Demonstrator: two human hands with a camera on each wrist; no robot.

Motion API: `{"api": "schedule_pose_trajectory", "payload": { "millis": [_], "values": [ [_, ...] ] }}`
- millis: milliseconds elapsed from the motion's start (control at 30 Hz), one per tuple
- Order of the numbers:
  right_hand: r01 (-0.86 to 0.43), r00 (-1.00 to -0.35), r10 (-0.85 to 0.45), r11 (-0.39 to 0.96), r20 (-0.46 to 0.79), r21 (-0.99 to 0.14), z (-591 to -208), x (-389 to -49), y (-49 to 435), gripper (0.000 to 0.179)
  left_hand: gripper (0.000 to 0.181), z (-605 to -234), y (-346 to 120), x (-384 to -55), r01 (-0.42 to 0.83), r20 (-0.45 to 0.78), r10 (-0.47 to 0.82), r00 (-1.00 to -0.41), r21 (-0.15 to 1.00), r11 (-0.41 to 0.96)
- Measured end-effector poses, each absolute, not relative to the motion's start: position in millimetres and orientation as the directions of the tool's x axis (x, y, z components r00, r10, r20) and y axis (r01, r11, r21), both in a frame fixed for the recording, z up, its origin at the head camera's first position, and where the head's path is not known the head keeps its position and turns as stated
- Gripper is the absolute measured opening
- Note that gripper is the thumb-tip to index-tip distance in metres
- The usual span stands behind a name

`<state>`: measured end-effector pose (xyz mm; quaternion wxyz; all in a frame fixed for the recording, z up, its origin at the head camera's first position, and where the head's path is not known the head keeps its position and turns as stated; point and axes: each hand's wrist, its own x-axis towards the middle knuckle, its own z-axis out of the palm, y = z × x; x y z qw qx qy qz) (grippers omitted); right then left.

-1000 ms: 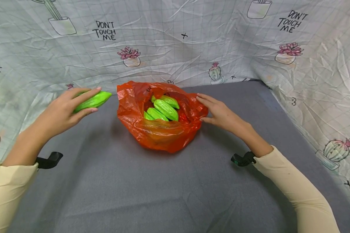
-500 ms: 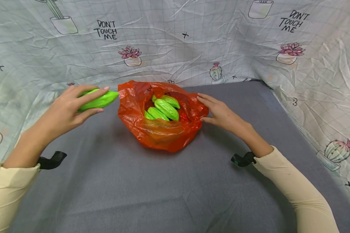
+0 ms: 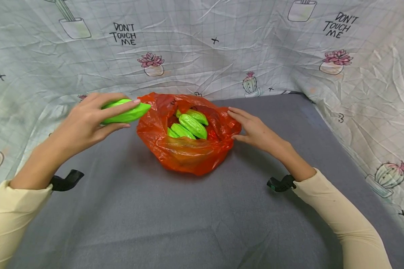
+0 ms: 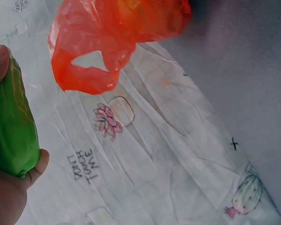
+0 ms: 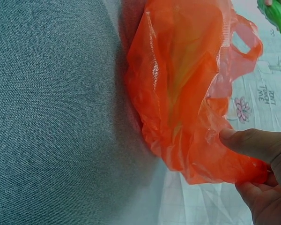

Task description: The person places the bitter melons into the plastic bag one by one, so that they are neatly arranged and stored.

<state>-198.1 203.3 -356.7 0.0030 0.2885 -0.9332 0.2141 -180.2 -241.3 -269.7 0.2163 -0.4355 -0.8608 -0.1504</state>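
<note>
My left hand (image 3: 87, 121) grips a bright green, ridged star fruit (image 3: 128, 112) between thumb and fingers, held up at the left of the red plastic bag (image 3: 188, 158). The fruit's pointed tip overlaps the bag's left rim in the head view. In the left wrist view, the star fruit (image 4: 11, 122) lies against the palm, with a bag handle (image 4: 84, 82) to its right. The bag gapes upward, with several green star fruits (image 3: 192, 126) inside. At the bag's right side, my right hand (image 3: 256, 130) holds the plastic; the right wrist view has the thumb (image 5: 243, 140) against it.
The bag stands on a grey cloth-covered table (image 3: 175, 216). A pale patterned sheet (image 3: 188, 48) rises behind the table and along its sides. Each wrist carries a black camera mount, such as the left mount (image 3: 67, 181).
My left hand has carried the star fruit rightward and slightly up, from apart from the bag to its left rim. My right hand and the bag have stayed in place.
</note>
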Motion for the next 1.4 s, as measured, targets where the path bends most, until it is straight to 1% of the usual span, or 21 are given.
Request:
{"api": "schedule_pose_trajectory", "payload": {
  "millis": [233,333,367,500,700,833,933,1067,1233,1400],
  "values": [
    [-0.542,-0.831,-0.543,0.737,0.126,-0.403,-357,-198,202,0.083,0.055,-263,-226,-185,0.865,0.521,0.728,-0.446,0.044,0.499],
    [-0.537,-0.833,-0.540,0.739,0.120,-0.406,-357,-198,202,0.083,0.047,-260,-219,-187,0.883,0.502,0.757,-0.418,0.029,0.469],
    [-0.539,-0.832,-0.540,0.738,0.124,-0.405,-356,-198,202,0.083,0.049,-259,-216,-188,0.886,0.495,0.764,-0.414,0.027,0.463],
    [-0.551,-0.827,-0.543,0.733,0.145,-0.400,-357,-197,203,0.083,0.077,-255,-204,-191,0.887,0.465,0.781,-0.416,0.020,0.461],
    [-0.557,-0.823,-0.550,0.730,0.144,-0.395,-357,-196,204,0.082,0.076,-256,-192,-197,0.894,0.421,0.809,-0.411,0.013,0.447],
    [-0.554,-0.824,-0.550,0.731,0.137,-0.398,-357,-197,205,0.082,0.076,-257,-187,-199,0.897,0.418,0.813,-0.405,0.011,0.441],
    [-0.553,-0.825,-0.547,0.731,0.139,-0.400,-357,-197,205,0.083,0.076,-256,-184,-201,0.891,0.427,0.806,-0.409,-0.003,0.454],
    [-0.559,-0.821,-0.554,0.727,0.141,-0.399,-357,-197,204,0.082,0.073,-255,-180,-201,0.873,0.419,0.797,-0.435,-0.021,0.487],
    [-0.563,-0.817,-0.559,0.723,0.140,-0.401,-357,-197,202,0.081,0.070,-253,-171,-202,0.851,0.373,0.797,-0.475,-0.037,0.524],
    [-0.565,-0.817,-0.557,0.721,0.150,-0.401,-356,-197,199,0.082,0.064,-249,-157,-203,0.832,0.313,0.793,-0.522,-0.019,0.555]
  ]
}}
